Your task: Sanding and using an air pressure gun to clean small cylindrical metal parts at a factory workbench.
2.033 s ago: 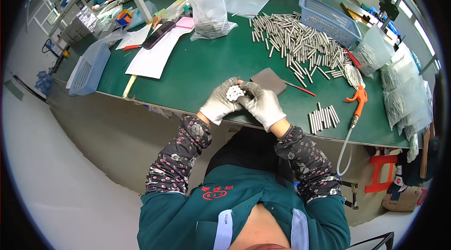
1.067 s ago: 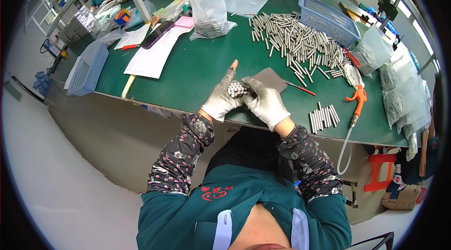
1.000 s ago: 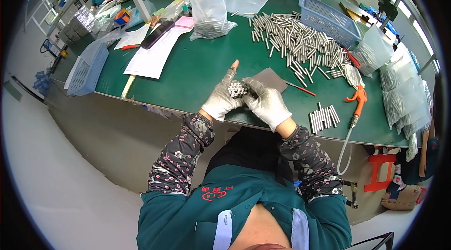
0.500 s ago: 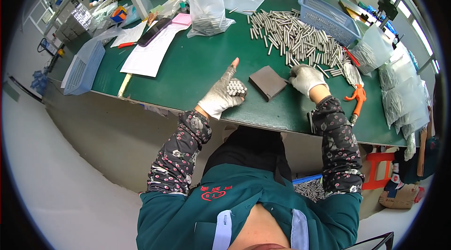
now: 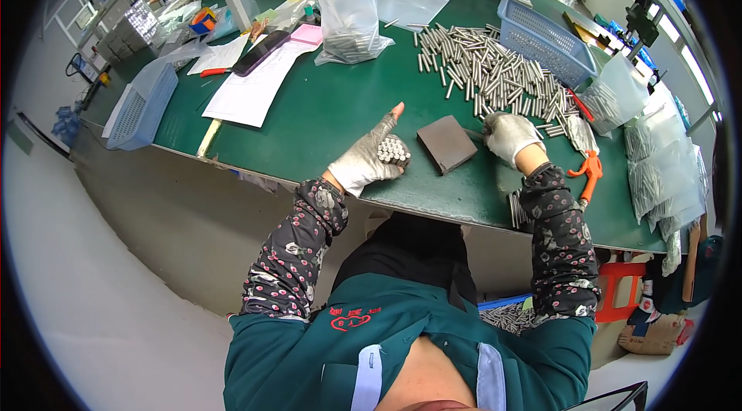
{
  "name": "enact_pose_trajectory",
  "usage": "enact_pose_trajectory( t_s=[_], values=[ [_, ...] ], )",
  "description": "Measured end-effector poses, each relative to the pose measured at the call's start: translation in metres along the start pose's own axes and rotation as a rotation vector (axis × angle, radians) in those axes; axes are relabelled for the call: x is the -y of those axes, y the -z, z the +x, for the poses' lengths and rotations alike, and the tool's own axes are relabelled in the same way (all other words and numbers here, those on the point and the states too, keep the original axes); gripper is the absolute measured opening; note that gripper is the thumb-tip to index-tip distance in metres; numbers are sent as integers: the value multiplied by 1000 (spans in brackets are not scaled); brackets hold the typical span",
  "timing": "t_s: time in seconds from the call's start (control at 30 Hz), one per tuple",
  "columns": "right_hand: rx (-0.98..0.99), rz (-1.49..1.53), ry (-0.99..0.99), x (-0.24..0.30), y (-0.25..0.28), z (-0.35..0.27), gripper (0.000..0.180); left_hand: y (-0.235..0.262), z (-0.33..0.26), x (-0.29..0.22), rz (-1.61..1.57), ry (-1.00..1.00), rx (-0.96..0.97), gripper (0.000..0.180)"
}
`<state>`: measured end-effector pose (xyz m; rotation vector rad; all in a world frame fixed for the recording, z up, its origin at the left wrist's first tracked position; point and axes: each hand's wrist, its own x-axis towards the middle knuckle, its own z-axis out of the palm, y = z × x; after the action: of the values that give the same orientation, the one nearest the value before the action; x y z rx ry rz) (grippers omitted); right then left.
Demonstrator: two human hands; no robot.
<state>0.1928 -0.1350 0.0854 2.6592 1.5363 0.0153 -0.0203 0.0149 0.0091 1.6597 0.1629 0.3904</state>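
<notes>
My left hand [image 5: 369, 157], in a worn white glove with the thumb bare and raised, is closed around a bundle of short metal pins [image 5: 393, 151]. Their round ends face up. At the near edge of a loose heap of similar pins [image 5: 495, 71], my gloved right hand [image 5: 513, 137] has its fingers curled in. Whatever lies between those fingertips is hidden from this view. A flat, square brown-grey block [image 5: 447, 142] rests on the table between my hands, touching neither bundle nor left glove.
Behind the heap stands a blue perforated basket [image 5: 545, 44]. An orange air gun [image 5: 591, 173] and filled plastic bags [image 5: 657, 168] lie right of my arm. A bag of pins [image 5: 348, 32], papers [image 5: 246, 94] and another blue basket [image 5: 147, 113] sit left on the green table [image 5: 309, 129].
The whole view has shifted slightly. My right hand has drawn a little away from the block, its fingers still curled by the heap. The left hand keeps its bundle.
</notes>
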Motion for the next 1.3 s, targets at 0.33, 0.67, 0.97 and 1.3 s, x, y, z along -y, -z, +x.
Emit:
enact_pose_trajectory(
  t_s=[0.33,0.67,0.97,1.3],
  values=[
    [-132,284,-1,-33,25,3,29,-4,-3,-9,-128,31,11,95],
    [-8,258,445,57,39,16,32,-2,-2,-3,-324,59,74,91],
    [12,241,605,72,12,29,30,-6,-4,-3,-378,90,69,97],
    [-87,199,692,70,11,29,28,-5,-4,-6,-362,111,71,97]
  ],
)
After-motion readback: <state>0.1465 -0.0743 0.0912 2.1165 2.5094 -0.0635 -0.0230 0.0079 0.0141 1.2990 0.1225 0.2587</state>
